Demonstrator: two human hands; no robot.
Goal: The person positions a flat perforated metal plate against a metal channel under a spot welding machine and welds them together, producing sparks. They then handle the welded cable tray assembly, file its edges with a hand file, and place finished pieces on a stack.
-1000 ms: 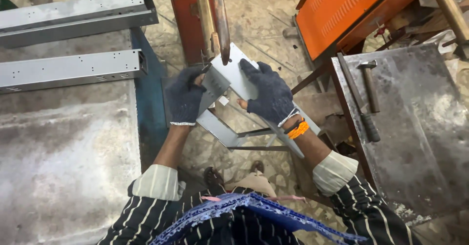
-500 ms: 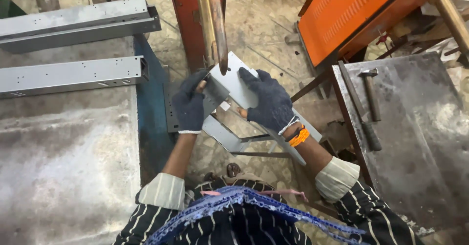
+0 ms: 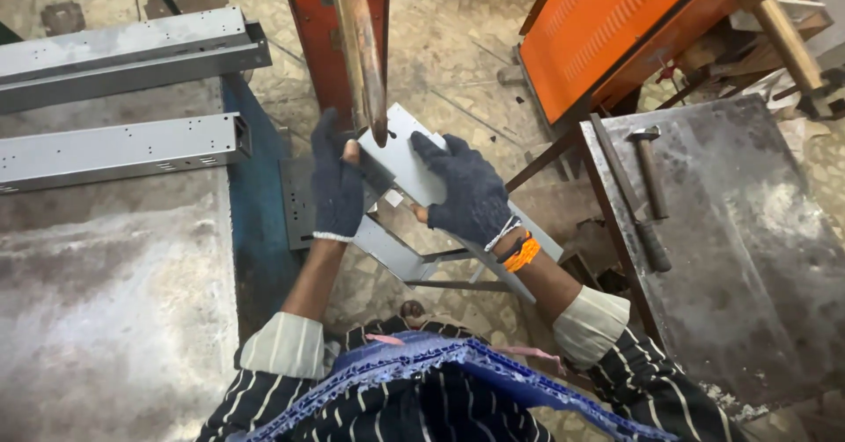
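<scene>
- The left hand (image 3: 337, 185), in a dark knit glove, is closed around the left edge of a grey sheet-metal bracket (image 3: 414, 165).
- The right hand (image 3: 471, 194), gloved too, lies flat on top of the bracket with its fingers wrapped over the edge, so both hands grip it.
- The bracket sits just under the copper arm (image 3: 361, 50) that hangs down from the red machine (image 3: 308, 28). The arm's tip looks like it touches the metal.
- It looks like the step is lining up the bracket under the tip.
- The next move needs steady hands, with fingers kept away from the tip.
- A hammer (image 3: 650, 165) lies on the rusty steel table (image 3: 748, 266) to the right, well apart.
- Long grey channels (image 3: 123, 147) lie on the left.
</scene>
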